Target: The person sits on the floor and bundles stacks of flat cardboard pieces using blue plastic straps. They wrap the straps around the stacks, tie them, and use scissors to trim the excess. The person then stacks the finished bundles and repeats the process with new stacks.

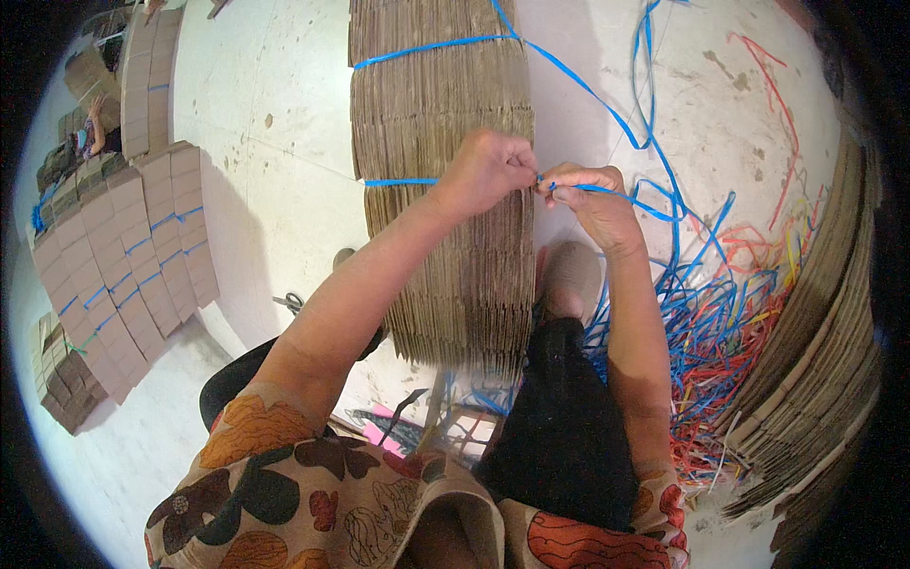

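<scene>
A long stack of brown cardboard sheets, set on edge, runs away from me between my legs. One blue strap crosses its middle, and a second blue strap crosses farther off. At the stack's right edge my left hand is closed in a pinch on the middle strap. Close beside it, my right hand pinches the same blue strapping, whose loose tail trails off to the right. The fingertips of both hands nearly meet there. What exactly lies between them is partly hidden by the fingers.
Tangled blue, red and yellow strapping heaps on the floor at right, beside more cardboard sheets. Scissors lie left of the stack. Strapped cardboard bundles stand at far left, with another person's arm behind them.
</scene>
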A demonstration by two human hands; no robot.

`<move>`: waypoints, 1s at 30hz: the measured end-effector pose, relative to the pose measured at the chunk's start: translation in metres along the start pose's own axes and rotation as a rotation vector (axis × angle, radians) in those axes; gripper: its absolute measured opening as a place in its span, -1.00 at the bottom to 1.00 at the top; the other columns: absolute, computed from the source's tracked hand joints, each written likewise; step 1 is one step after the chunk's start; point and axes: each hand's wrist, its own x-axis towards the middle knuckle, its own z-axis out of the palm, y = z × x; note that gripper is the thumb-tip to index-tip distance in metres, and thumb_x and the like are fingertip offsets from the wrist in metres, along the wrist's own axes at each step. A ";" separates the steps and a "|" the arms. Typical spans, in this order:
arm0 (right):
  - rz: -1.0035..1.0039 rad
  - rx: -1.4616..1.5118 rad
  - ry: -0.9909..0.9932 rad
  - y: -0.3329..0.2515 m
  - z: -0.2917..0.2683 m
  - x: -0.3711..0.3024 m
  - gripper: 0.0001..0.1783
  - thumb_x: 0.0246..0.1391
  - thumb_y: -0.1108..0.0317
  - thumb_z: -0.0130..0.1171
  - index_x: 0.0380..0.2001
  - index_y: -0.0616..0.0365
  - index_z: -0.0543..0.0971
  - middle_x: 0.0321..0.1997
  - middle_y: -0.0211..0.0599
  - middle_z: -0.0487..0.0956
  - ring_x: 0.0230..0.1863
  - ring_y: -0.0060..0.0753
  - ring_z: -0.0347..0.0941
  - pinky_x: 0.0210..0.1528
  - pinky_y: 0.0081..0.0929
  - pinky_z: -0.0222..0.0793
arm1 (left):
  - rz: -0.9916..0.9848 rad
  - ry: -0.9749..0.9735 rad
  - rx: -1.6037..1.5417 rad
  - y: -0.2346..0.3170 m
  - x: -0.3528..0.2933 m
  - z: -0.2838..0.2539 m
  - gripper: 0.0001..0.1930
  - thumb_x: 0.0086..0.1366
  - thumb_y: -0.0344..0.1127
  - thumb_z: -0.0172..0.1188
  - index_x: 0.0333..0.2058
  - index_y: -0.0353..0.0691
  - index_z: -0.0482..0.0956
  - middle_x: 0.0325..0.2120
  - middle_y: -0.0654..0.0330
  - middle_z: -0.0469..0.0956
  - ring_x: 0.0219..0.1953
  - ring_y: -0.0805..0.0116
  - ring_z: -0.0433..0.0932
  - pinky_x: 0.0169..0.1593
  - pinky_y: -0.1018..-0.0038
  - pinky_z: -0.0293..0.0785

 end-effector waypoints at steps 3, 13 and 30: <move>0.004 -0.059 -0.015 -0.002 0.002 0.000 -0.90 -0.17 0.52 0.19 -0.49 0.32 0.61 -0.41 -0.19 0.56 -0.41 -0.46 0.43 -0.30 -0.55 0.36 | 0.051 0.053 -0.014 -0.003 -0.001 0.002 -0.95 -0.10 -0.50 0.18 -0.60 -0.35 0.53 -0.71 0.12 0.51 -0.63 0.48 0.48 -0.52 0.54 0.39; -0.229 -0.199 0.517 0.026 0.034 0.001 -0.85 -0.14 0.56 0.11 -0.40 0.27 0.45 -0.47 -0.34 0.48 -0.47 -0.52 0.41 -0.40 -0.64 0.37 | -0.013 -0.063 -0.036 0.009 -0.004 0.000 -0.91 0.08 -0.48 0.11 -0.40 -0.24 0.55 -0.65 0.27 0.48 -0.55 0.56 0.45 -0.45 0.56 0.39; -0.012 0.192 0.412 0.010 0.029 -0.010 -0.74 0.14 0.29 -0.07 -0.35 0.29 0.49 -0.60 -0.37 0.38 -0.65 -0.63 0.26 -0.68 -0.74 0.13 | 0.329 -0.016 0.734 0.016 -0.017 0.003 -0.85 -0.05 -0.29 0.06 -0.54 -0.25 0.43 -0.63 0.06 0.48 -0.54 0.06 0.50 -0.54 0.20 0.36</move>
